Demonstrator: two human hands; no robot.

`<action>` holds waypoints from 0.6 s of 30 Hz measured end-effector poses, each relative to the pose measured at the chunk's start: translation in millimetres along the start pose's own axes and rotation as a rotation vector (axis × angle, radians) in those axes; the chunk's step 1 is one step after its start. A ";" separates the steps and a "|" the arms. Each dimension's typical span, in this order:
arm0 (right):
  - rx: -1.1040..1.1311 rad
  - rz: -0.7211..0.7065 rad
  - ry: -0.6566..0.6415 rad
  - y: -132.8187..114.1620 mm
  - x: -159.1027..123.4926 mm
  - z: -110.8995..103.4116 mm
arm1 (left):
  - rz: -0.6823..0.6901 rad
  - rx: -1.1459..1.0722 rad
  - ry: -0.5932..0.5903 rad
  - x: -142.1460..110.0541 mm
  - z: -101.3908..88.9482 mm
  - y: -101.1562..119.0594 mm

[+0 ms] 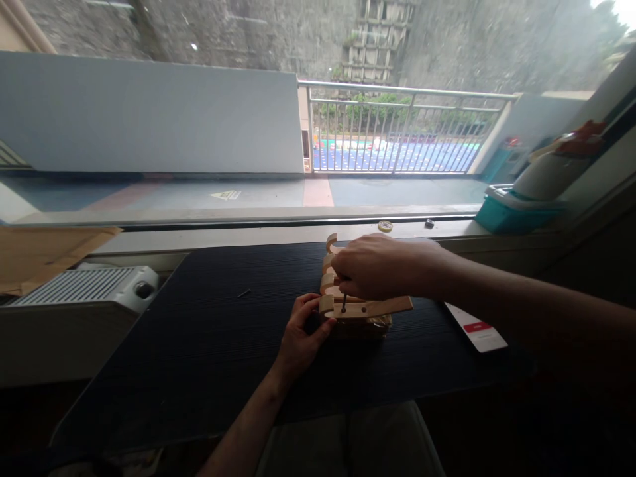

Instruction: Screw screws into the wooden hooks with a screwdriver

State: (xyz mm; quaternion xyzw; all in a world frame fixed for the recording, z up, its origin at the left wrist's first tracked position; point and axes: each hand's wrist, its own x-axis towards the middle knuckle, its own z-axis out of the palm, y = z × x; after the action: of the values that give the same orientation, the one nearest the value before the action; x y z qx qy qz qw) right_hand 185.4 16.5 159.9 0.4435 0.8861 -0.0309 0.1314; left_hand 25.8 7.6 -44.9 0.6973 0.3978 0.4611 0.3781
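Note:
A wooden hook rack with several curled ends sits on a dark table. Fingers and thumb of my left hand pinch the nearest curled end from the left. Above the rack, my right hand is closed in a fist around a screwdriver; only its thin metal shaft shows, pointing down at a hole in the nearest wooden strip. The handle is hidden in the fist. Another hole lies just to the right on that strip. Beneath the strip is a block-like bundle with a shiny wrap.
On the dark table, a small dark screw or rod lies at left and a white phone-like slab at right. A tape roll and a teal box stand on the windowsill. A brown paper bag is at far left.

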 end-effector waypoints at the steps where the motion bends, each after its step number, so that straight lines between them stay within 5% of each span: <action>1: -0.018 0.010 -0.003 -0.6 0.3 -1.0 | 0.001 0.001 0.002 0.0 0.1 0.2; 18: 0.076 -0.009 0.016 -1.2 -3.0 1.8 | -0.011 -0.004 0.014 -0.3 0.9 0.0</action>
State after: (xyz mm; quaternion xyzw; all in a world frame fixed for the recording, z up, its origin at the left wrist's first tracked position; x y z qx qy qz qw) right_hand 186.6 13.1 158.9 0.4443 0.8873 -0.0615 0.1074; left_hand 26.6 7.2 -45.2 0.6912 0.4034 0.4645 0.3792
